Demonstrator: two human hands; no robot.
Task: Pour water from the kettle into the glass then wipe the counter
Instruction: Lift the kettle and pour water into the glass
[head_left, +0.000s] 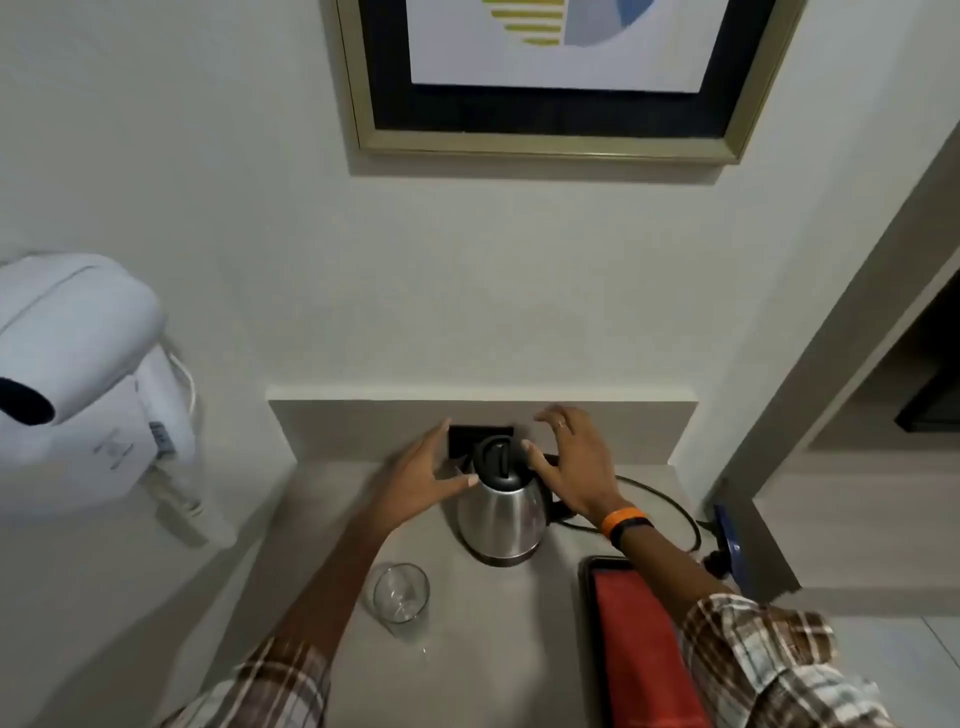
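Observation:
A steel kettle (503, 514) with a black lid stands upright at the back of the grey counter (467, 639). My left hand (423, 475) hovers open just left of the lid, fingers spread. To the right of the lid is my right hand (574, 462), also open, its thumb close to the lid; I cannot tell if it touches. An orange and black band is on that wrist. An empty clear glass (401, 597) stands upright on the counter, in front of the kettle and to its left, beside my left forearm.
A dark tray (587, 613) with a red cloth (634, 639) lies at the right front, under my right forearm. A black cord (675, 506) loops behind the kettle to the right. A black socket plate (460, 436) sits behind it. A white hair dryer (78, 374) hangs on the left wall.

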